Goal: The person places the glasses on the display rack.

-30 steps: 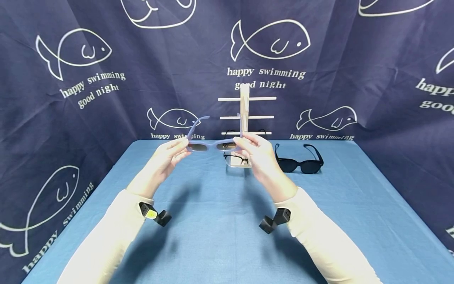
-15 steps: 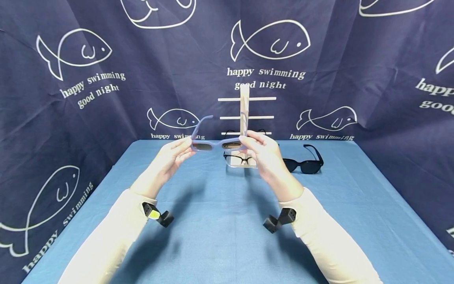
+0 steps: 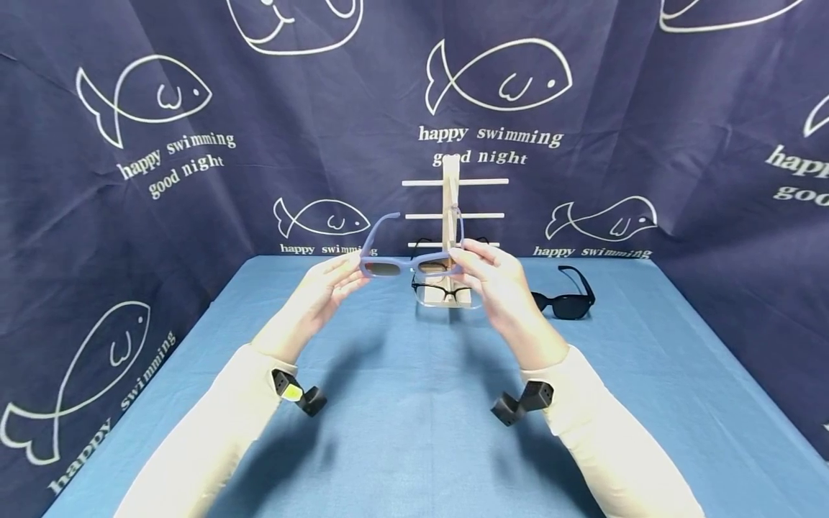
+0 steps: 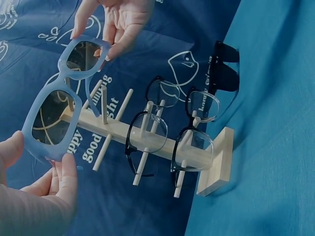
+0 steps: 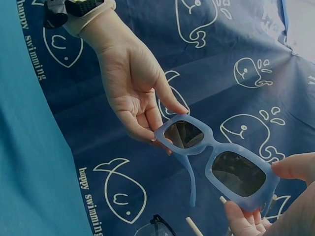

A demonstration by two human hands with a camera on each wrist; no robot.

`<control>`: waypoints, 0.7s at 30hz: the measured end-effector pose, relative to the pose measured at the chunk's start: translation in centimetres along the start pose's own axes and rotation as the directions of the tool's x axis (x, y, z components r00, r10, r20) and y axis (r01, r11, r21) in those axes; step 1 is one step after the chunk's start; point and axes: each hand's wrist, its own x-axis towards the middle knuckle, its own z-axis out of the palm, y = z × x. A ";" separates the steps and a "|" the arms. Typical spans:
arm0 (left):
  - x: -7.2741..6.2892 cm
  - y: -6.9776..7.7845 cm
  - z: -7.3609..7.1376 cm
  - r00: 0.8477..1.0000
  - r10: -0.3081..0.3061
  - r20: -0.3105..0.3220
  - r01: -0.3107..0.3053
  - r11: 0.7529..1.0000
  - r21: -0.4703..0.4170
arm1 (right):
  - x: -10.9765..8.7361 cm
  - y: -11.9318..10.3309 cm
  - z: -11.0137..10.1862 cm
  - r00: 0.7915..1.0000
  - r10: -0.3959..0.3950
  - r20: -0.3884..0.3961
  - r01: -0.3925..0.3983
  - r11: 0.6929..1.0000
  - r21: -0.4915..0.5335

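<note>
A pair of light-blue sunglasses [image 3: 408,265] with dark lenses is held up above the table, temples unfolded and pointing away from me. My left hand [image 3: 327,291] pinches the left end of the frame between thumb and fingers. At the other end, my right hand [image 3: 501,284] pinches the right corner. Just beyond stands a wooden glasses rack [image 4: 167,146] with a post and several crossbars. Two pairs of clear-lensed eyeglasses [image 4: 147,132] with dark upper rims hang on its lower bars. In the head view the sunglasses and right hand overlap the rack's lower part.
Black sunglasses [image 3: 571,307] stand on the blue tablecloth [image 3: 414,432] right of the rack, partly hidden by my right hand. A dark blue curtain [image 3: 350,129] with white fish drawings hangs close behind and along both sides.
Both hands have carried the light-blue sunglasses a little to the right, further in front of the rack. The right hand now covers more of the black sunglasses. The head view has shifted slightly.
</note>
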 end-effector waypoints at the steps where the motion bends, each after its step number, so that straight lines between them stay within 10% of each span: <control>1: 0.0 0.0 0.1 1.000 0.000 0.004 0.000 1.000 -0.004 | 0.0 0.0 -0.1 1.000 -0.001 -0.003 0.001 1.000 0.000; 21: 0.5 -0.9 1.7 0.999 0.036 0.008 -0.036 0.999 0.016 | -0.2 0.1 -1.7 0.998 0.012 -0.062 -0.010 1.000 0.025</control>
